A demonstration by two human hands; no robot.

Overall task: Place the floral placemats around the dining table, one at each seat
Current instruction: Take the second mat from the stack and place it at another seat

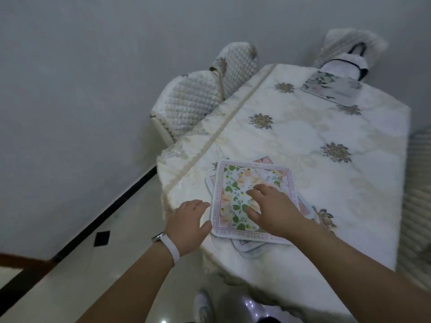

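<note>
A stack of floral placemats lies at the near end of the dining table, its top mat showing green leaves and peach flowers inside a pink border. My right hand rests on that top mat with fingers spread. My left hand touches the stack's left edge, thumb against the mat's near corner. Corners of other mats stick out below the top one. Another floral placemat lies at the table's far end, in front of a chair.
Two quilted cream chairs stand along the table's left side. A chair with a black-trimmed cushion stands at the far end. A ribbed cream seat is at the right. Tiled floor runs along the left wall.
</note>
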